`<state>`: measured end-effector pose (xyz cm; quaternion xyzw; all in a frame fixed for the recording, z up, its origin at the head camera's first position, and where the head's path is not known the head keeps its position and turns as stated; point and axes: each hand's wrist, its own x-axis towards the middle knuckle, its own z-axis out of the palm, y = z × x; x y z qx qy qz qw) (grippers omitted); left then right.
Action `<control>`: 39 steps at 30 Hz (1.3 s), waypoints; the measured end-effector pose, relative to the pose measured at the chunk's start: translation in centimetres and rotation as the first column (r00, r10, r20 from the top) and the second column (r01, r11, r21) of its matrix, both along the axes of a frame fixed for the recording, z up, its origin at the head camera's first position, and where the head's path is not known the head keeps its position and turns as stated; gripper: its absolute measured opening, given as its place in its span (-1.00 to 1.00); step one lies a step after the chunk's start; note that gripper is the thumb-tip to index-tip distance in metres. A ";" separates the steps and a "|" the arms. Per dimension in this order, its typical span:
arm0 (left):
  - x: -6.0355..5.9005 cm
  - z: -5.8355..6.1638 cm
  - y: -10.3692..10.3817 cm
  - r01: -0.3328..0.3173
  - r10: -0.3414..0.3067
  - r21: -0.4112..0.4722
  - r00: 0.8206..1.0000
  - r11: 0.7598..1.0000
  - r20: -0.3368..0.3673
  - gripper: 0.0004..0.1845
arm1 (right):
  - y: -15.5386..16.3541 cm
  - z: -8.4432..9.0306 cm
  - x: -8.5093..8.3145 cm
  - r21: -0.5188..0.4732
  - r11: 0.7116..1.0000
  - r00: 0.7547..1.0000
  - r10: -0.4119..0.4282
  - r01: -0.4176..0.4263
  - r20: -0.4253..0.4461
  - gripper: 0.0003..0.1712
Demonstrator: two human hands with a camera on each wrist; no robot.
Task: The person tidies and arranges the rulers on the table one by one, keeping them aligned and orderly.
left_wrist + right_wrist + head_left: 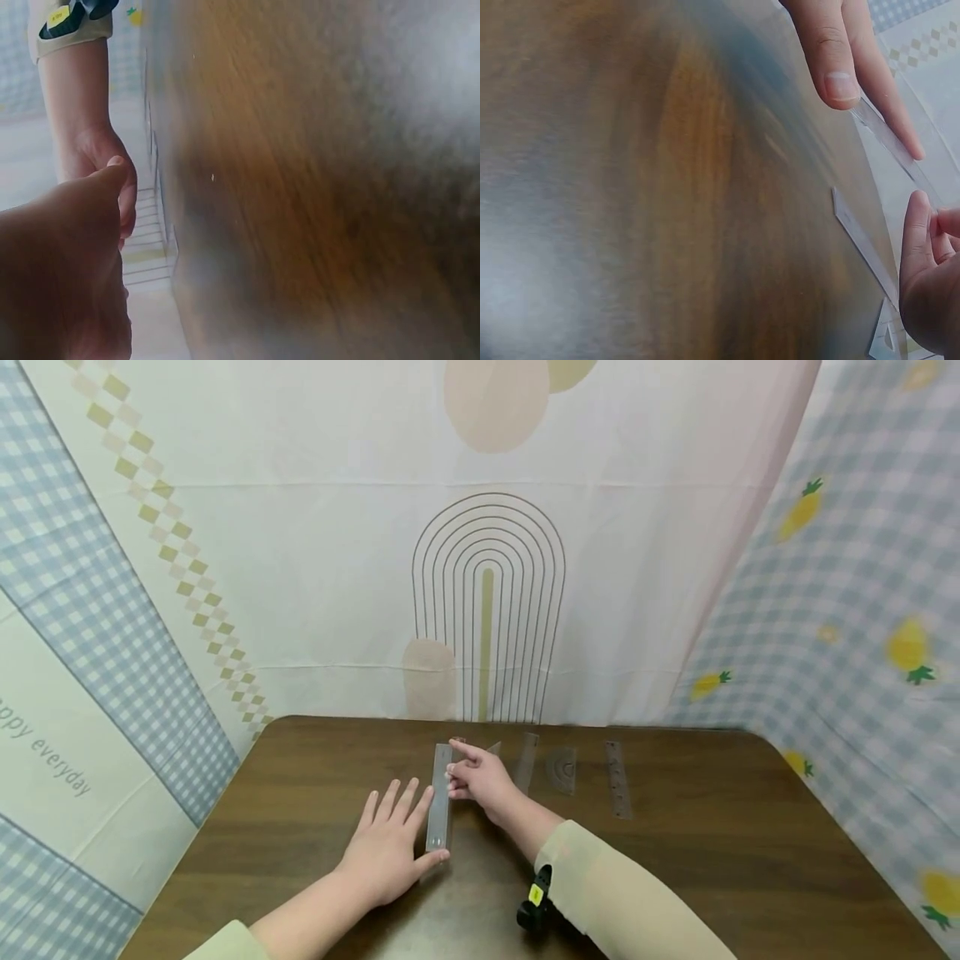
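A narrow, greyish see-through plastic case (439, 797) stands lengthwise between the two hands, with a small round mark near its close end. My left hand (386, 853) lies to its left with straight, spread fingers; the index finger touches the left edge and the thumb reaches the near end. From the right, my right hand (480, 781) holds the case's edge, its index finger pointing toward the far end and the other fingers curled. In the right wrist view the clear case (889, 142) spans from the left thumb to the right fingertips. The right hand's exact contact is partly hidden.
Right of the hands lie a clear ruler (527, 760), a clear protractor (562, 771) and a ruler with cut-out shapes (618, 779). A set square's tip (495, 747) shows behind the right hand. The brown table (697, 843) meets a patterned cloth backdrop (330, 585).
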<state>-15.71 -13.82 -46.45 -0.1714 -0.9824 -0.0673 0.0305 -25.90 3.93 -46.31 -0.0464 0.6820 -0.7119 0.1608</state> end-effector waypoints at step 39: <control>6.3 -3.2 -0.8 0.101 -0.105 0.060 0.992 0.993 0.062 0.13 | -0.2 -2.1 7.9 0.090 0.994 0.998 0.061 -0.061 0.004 -0.45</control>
